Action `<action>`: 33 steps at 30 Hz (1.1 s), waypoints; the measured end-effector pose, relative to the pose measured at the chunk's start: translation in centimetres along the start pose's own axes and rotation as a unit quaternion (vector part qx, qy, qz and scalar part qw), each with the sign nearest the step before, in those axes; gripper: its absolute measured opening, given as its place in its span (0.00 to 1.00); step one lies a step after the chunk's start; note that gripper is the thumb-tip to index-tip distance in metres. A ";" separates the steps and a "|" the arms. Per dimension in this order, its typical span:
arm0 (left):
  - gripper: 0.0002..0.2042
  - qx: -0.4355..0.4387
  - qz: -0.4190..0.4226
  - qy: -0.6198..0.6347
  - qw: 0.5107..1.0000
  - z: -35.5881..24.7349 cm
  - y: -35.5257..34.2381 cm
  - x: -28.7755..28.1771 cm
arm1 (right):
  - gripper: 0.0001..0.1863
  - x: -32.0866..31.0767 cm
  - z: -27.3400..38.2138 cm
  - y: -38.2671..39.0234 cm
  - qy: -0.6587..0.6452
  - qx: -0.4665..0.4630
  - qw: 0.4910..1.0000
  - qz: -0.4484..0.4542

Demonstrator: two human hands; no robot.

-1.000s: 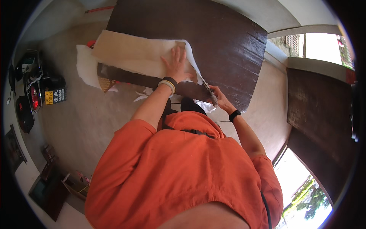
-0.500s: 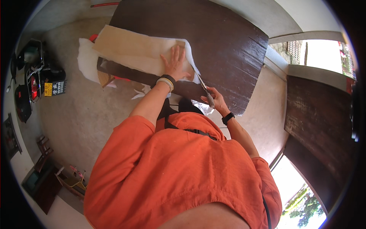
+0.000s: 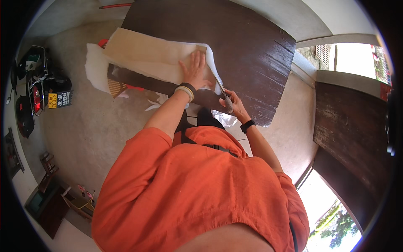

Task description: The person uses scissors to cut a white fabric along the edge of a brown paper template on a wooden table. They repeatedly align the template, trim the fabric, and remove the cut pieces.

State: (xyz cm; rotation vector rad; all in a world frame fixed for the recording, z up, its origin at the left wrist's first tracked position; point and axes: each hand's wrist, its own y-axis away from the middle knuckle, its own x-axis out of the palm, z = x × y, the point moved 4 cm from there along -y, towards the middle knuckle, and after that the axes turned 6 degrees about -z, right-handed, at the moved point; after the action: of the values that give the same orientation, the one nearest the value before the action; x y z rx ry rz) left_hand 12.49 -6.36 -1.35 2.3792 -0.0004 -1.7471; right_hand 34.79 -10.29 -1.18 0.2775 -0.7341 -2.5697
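A long beige sheet [image 3: 147, 50], like card or stiff paper, lies over white fluffy padding [image 3: 212, 63] on the dark brown table [image 3: 247, 38]. My left hand [image 3: 194, 74] presses flat near the sheet's right end, fingers spread. With my right hand [image 3: 238, 107] I grip the handles of a pair of scissors [image 3: 228, 103] at the near right corner. Their blades point up and left, along the padding's edge just outside the sheet. How far apart the blades are is hard to make out. At the far left, more padding [image 3: 95, 69] hangs past the table edge.
White scraps [image 3: 157, 102] hang or lie by the near table edge. A woven brown piece [image 3: 116, 87] and something red [image 3: 103, 43] show beside the padding. A motorcycle [image 3: 35, 90] stands at the left, small wooden furniture [image 3: 48, 206] lower left, a wooden panel [image 3: 352, 126] right.
My right hand and the scissors have shifted slightly left, and the blades sit closer together along the padding's edge. My left hand keeps its place on the sheet.
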 end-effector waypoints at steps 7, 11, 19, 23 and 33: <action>0.63 0.000 0.007 -0.015 1.000 0.1 -0.1 0.1 | 0.33 0.6 -0.7 0.3 -0.054 0.044 0.997 -0.037; 0.63 0.005 0.005 -0.016 1.000 0.1 -0.1 0.2 | 0.34 0.5 -0.1 0.2 -0.026 0.042 0.998 -0.046; 0.52 0.012 0.045 0.021 0.999 0.5 -1.4 -1.2 | 0.34 0.9 0.9 1.2 -0.038 0.059 0.997 -0.023; 0.45 0.098 -0.018 -0.018 0.995 2.1 -2.8 -2.8 | 0.35 1.5 1.1 1.4 -0.031 0.030 0.999 0.004; 0.52 0.091 0.009 -0.048 0.995 3.3 -3.7 -1.6 | 0.37 5.7 -0.1 -0.7 -0.067 -0.013 0.995 -0.075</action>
State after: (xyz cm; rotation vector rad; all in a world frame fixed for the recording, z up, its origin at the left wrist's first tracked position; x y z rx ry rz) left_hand 8.51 -3.04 -1.37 2.4043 -0.2042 -1.9278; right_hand 29.56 -12.54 -2.04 0.1595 -0.7537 -2.7604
